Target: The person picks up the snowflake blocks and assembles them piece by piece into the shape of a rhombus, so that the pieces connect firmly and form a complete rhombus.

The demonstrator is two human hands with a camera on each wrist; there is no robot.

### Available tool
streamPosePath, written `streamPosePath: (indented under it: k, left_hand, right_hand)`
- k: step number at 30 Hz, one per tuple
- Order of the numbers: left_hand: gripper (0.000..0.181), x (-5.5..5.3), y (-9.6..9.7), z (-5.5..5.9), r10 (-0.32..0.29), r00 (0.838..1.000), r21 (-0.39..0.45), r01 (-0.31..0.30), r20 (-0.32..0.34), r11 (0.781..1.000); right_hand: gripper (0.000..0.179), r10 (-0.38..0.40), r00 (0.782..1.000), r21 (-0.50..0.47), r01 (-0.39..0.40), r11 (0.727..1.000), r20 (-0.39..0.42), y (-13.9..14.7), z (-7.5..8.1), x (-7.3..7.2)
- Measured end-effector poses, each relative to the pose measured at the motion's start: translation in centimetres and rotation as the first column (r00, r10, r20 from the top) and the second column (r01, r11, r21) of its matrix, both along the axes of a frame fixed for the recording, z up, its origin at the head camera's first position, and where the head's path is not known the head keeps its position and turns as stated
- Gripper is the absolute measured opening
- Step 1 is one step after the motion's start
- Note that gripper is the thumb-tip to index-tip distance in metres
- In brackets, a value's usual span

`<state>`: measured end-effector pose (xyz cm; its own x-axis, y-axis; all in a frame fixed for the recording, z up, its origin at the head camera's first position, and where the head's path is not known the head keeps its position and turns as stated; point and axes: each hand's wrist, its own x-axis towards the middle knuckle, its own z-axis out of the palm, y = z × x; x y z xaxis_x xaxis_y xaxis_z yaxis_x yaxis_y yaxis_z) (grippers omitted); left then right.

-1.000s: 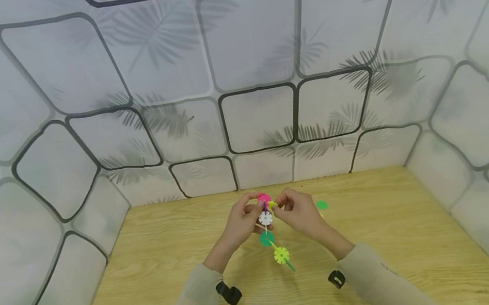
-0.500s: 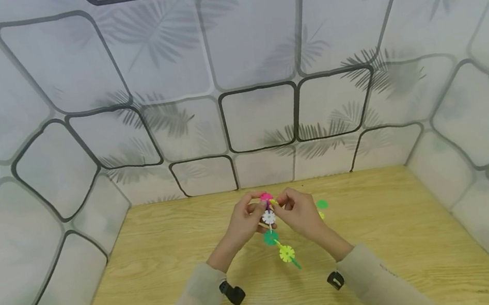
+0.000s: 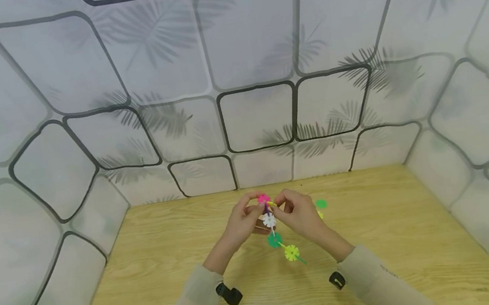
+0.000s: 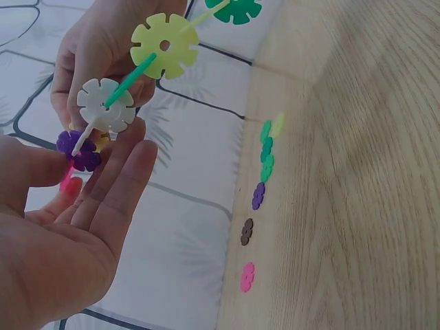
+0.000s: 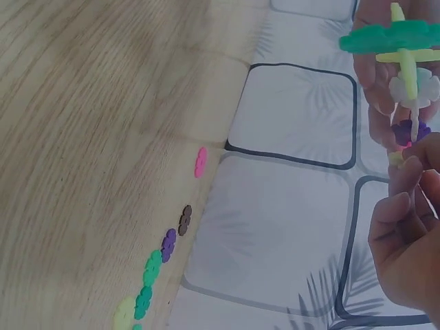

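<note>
My left hand pinches the upper end of a chain of slotted plastic snowflake discs, at a pink disc. Below it follow a purple disc, a white disc, a green disc and a yellow-green disc, joined by discs seen edge-on. The lower end hangs free over the table. My right hand pinches a yellow disc between thumb and fingertips, right at the pink disc's edge. In the left wrist view, the left hand's other fingers spread out behind the chain.
On the wooden table lies a row of loose discs near the back wall: a pink disc, a brown disc, a purple disc and several green and yellow ones. Patterned cloth walls enclose the back and sides.
The chain's hanging lower end has swung to the right and slightly up. Both hands stay almost in place, with the yellow disc held against the pink one.
</note>
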<state>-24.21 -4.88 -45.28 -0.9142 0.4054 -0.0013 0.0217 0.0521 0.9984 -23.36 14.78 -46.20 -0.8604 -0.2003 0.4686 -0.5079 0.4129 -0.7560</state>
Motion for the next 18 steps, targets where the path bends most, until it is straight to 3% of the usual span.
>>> streamPosePath:
  k: [7, 10, 14, 18]
  left_hand:
    - [0.037, -0.1, -0.2, -0.3, 0.0, 1.0, 0.004, 0.0, -0.009, 1.0]
    - [0.037, -0.1, -0.3, -0.4, 0.014, 1.0, -0.008, -0.014, -0.012, 1.0]
    - [0.039, -0.1, -0.5, -0.3, 0.031, 1.0, -0.012, -0.031, 0.002, 0.999]
    - [0.04, -0.1, -0.7, -0.2, 0.041, 0.999, 0.0, -0.041, 0.015, 0.999]
  right_hand:
    - [0.007, 0.005, 1.0, 0.026, -0.005, 1.0, -0.02, -0.1, 0.3, 0.2]
    - [0.005, 0.028, 0.999, 0.027, -0.028, 0.999, 0.024, 0.2, 0.8, 0.6]
    - [0.017, 0.046, 0.99, -0.024, -0.043, 0.999, 0.135, 1.3, 1.0, 0.8]
    - [0.019, 0.021, 0.987, -0.054, -0.013, 0.998, 0.16, 2.8, 0.3, 0.2]
